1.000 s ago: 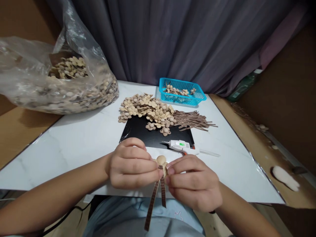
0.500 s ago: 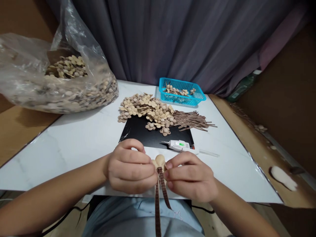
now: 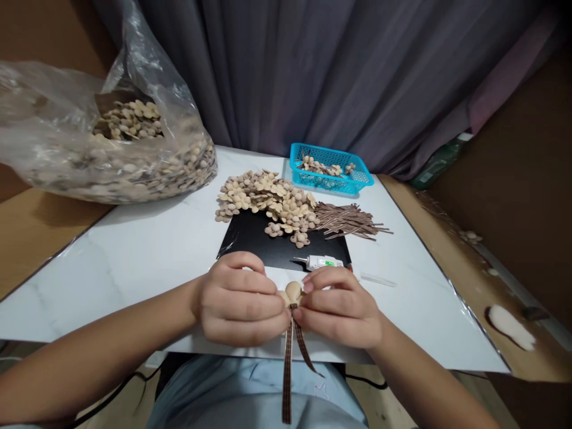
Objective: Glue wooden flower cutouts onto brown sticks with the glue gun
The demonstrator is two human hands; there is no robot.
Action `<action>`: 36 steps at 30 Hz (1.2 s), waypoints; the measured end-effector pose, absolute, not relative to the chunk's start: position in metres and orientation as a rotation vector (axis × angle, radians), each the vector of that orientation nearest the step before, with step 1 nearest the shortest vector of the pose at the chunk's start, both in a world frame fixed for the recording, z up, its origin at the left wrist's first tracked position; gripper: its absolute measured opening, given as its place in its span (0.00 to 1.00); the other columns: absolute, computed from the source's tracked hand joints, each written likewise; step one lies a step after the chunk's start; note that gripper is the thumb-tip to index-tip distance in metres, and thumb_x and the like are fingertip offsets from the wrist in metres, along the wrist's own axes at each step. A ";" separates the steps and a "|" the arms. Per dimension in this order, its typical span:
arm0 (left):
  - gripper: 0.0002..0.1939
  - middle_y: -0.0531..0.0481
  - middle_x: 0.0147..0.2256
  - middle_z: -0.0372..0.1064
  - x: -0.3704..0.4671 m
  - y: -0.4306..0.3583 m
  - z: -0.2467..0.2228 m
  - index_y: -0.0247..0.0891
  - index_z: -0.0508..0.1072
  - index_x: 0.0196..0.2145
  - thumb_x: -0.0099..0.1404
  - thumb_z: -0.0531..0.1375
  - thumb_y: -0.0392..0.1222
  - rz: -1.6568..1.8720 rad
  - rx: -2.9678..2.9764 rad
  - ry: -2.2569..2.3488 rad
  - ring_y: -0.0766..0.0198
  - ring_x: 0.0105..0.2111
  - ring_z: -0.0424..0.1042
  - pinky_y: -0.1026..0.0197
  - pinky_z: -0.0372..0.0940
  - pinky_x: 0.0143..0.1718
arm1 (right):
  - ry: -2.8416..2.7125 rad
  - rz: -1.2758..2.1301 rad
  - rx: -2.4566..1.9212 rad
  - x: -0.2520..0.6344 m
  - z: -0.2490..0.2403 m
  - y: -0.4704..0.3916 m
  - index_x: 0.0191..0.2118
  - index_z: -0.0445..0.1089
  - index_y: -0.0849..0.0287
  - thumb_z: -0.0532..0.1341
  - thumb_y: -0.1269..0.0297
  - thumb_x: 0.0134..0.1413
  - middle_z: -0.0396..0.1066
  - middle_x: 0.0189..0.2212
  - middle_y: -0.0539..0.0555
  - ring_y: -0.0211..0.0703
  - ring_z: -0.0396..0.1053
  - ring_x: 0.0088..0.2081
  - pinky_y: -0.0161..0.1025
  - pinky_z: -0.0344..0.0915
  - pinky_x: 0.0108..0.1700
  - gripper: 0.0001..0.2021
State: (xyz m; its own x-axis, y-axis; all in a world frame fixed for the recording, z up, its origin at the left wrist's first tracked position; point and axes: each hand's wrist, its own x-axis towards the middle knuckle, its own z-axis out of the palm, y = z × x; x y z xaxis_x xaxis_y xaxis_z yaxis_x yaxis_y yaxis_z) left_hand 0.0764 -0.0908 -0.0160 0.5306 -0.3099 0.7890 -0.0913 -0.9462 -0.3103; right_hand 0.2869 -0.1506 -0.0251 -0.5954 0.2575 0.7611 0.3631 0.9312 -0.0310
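Note:
Between my two hands is a beige padded fabric flower [image 3: 293, 291], held close to the table's front edge. A brown checked ribbon [image 3: 287, 369] hangs from its middle, its two tails dangling over my lap. My left hand [image 3: 243, 301] is closed, pinching the flower's left side. From the right, my right hand [image 3: 342, 307] pinches the flower too, fingertips near the ribbon's top. The fingers hide much of the flower. Just beyond my hands lies a white glue-gun-like tool [image 3: 324, 262] with a thin metal tip and a green light.
Behind a black mat [image 3: 245, 238] is a heap of fabric flowers [image 3: 272, 199]. Right of it lie cut ribbon strips [image 3: 351, 220]. A blue basket [image 3: 328, 186] holds ribboned flowers at the back. A big clear plastic bag [image 3: 134, 173] of flowers stands on the left.
My right hand has shifted slightly left, closer to my left hand, with its fingers nearer the ribbon's top. The ribbon tails have swung a little. The flower stays between my hands.

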 end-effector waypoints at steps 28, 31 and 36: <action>0.04 0.53 0.27 0.73 0.076 -0.083 -0.022 0.38 0.76 0.35 0.63 0.61 0.34 -1.396 -2.493 0.167 0.67 0.29 0.71 0.62 0.69 0.34 | -1.996 0.093 -0.471 0.286 -0.041 -0.143 0.42 0.71 0.62 0.61 0.75 0.56 0.75 0.36 0.58 0.38 0.73 0.37 0.32 0.72 0.37 0.08; 0.06 0.53 0.28 0.75 0.075 -0.084 -0.026 0.37 0.76 0.35 0.65 0.58 0.35 -1.388 -2.505 0.116 0.68 0.31 0.72 0.62 0.68 0.36 | -2.002 0.085 -0.459 0.286 -0.041 -0.144 0.42 0.71 0.64 0.61 0.76 0.56 0.75 0.36 0.59 0.38 0.73 0.38 0.33 0.72 0.38 0.08; 0.05 0.54 0.27 0.76 0.075 -0.092 -0.028 0.36 0.75 0.35 0.65 0.59 0.34 -1.394 -2.512 0.052 0.69 0.31 0.73 0.62 0.66 0.36 | -2.044 0.053 -0.439 0.286 -0.043 -0.143 0.42 0.72 0.64 0.59 0.75 0.58 0.75 0.36 0.58 0.38 0.73 0.38 0.34 0.71 0.37 0.07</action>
State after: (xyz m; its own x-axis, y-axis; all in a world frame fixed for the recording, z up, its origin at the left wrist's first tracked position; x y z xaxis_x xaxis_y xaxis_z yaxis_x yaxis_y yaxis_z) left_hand 0.0751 -0.0918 -0.0283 0.5371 -0.1596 0.8283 0.0978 -0.9635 -0.2491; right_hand 0.2863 -0.1430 -0.0431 -0.4313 0.3292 0.8400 0.2851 0.9331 -0.2194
